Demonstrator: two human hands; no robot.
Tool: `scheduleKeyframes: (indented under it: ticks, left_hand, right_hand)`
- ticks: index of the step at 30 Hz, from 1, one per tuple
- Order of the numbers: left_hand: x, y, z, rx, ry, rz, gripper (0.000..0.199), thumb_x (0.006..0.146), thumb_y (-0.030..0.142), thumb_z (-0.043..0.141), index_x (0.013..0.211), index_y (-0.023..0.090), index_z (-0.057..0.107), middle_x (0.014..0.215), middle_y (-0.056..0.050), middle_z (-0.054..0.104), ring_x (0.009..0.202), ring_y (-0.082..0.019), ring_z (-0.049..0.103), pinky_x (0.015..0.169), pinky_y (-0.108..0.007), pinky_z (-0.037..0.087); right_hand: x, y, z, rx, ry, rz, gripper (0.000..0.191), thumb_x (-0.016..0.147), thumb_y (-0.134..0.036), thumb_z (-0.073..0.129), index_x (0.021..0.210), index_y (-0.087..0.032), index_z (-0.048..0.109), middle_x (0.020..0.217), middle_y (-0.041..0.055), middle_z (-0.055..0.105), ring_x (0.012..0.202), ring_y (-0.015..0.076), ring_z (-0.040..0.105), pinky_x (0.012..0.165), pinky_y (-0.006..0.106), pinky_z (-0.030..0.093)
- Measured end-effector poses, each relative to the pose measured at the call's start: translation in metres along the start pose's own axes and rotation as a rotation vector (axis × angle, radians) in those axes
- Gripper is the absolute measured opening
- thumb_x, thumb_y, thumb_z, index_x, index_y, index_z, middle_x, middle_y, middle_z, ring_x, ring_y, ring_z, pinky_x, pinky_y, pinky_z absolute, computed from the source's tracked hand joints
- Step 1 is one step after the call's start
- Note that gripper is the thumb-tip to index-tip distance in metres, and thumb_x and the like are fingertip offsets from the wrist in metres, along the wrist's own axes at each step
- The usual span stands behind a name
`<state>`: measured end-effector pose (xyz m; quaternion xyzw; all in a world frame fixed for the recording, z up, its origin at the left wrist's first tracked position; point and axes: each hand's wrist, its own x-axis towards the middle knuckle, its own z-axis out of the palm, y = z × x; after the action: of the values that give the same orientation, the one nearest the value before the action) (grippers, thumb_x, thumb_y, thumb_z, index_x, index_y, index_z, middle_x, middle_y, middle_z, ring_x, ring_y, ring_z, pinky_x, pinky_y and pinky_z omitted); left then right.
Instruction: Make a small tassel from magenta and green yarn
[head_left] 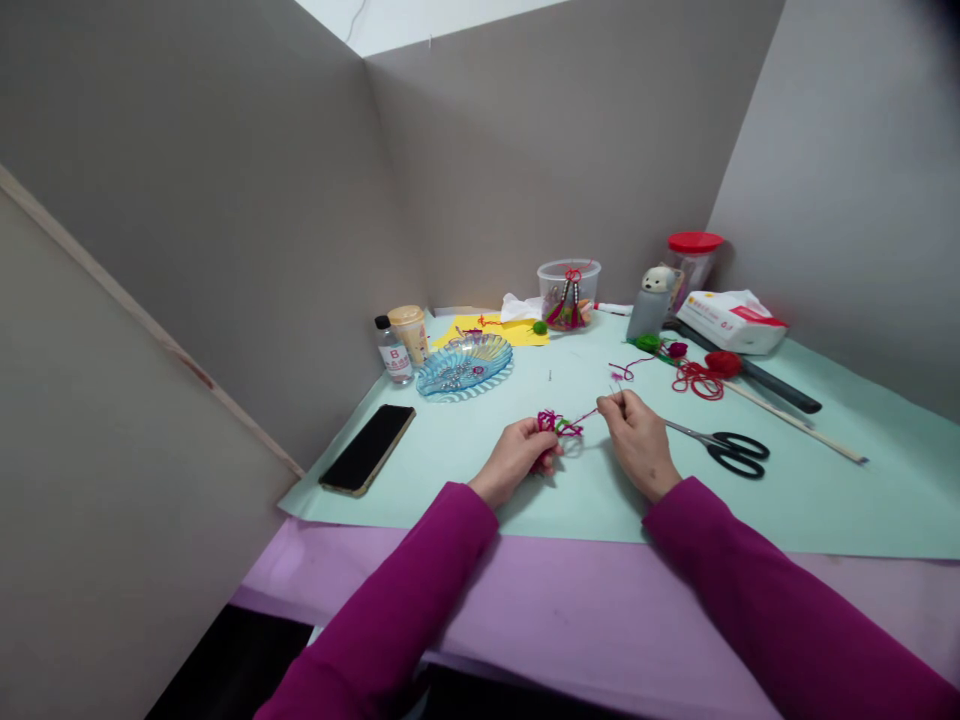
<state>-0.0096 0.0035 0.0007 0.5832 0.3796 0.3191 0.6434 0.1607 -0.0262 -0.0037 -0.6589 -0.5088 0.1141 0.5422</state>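
Observation:
My left hand (pixel 519 458) is closed on a small magenta and green yarn piece (pixel 561 424), whose looped strands stick out past the fingertips. To its right, my right hand (pixel 636 438) is pinched on a thin magenta thread (pixel 589 414) that runs across to the yarn piece. Both hands are above the pale green sheet (pixel 465 500). Just beyond my right fingertips, a loose magenta strand (pixel 624 374) lies on the sheet. Black-handled scissors (pixel 731 450) rest to the right of my right hand.
A black phone (pixel 369 450) lies at left, near a blue glass dish (pixel 465 368) and a small bottle (pixel 394 352). Behind are a clear tub (pixel 568 285) and a bear-topped bottle (pixel 651 303). At right are red yarn (pixel 701 380), a stick (pixel 799 422) and a tissue pack (pixel 735 320).

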Motion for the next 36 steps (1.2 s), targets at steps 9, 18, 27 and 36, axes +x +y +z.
scheduleKeyframes:
  ticks: [9, 18, 27, 36]
  left_hand:
    - [-0.001, 0.002, -0.003, -0.269, -0.012, -0.028, 0.006, 0.082, 0.018, 0.053, 0.080, 0.013, 0.051, 0.072, -0.006, 0.062, 0.055, -0.009, 0.057, 0.053, -0.021, 0.047]
    - [0.004, 0.003, -0.007, -0.546, -0.047, 0.016, 0.015, 0.079, 0.014, 0.062, 0.092, 0.010, 0.059, 0.089, -0.009, 0.065, 0.074, -0.013, 0.061, 0.071, -0.026, 0.049]
    - [0.005, 0.002, -0.007, -0.537, -0.095, 0.037, 0.023, 0.072, 0.014, 0.071, 0.093, 0.010, 0.062, 0.089, -0.010, 0.066, 0.080, -0.015, 0.062, 0.078, -0.026, 0.046]
    - [0.004, 0.002, -0.007, -0.521, -0.111, 0.021, 0.022, 0.072, 0.016, 0.071, 0.090, 0.008, 0.063, 0.083, -0.008, 0.066, 0.075, -0.014, 0.062, 0.078, -0.028, 0.047]
  right_hand:
    - [0.001, -0.002, -0.003, 0.041, 0.141, 0.063, 0.032, 0.079, -0.049, 0.053, 0.093, -0.020, 0.052, 0.055, -0.0079, 0.041, 0.052, 0.0116, 0.039, 0.055, 0.025, 0.030]
    - [-0.029, -0.030, 0.012, 0.067, -0.385, -0.028, 0.028, 0.075, -0.049, 0.057, 0.074, -0.021, 0.055, 0.055, -0.0058, 0.046, 0.053, 0.0115, 0.040, 0.054, 0.024, 0.031]
    - [-0.025, -0.020, 0.014, 0.128, -0.466, -0.057, 0.020, 0.077, -0.035, 0.050, 0.065, -0.020, 0.047, 0.058, -0.0048, 0.046, 0.056, 0.0108, 0.039, 0.055, 0.023, 0.030]
    - [-0.026, -0.022, 0.015, 0.118, -0.486, -0.070, 0.024, 0.074, -0.040, 0.056, 0.066, -0.020, 0.045, 0.060, -0.0054, 0.045, 0.059, 0.0110, 0.039, 0.056, 0.024, 0.031]
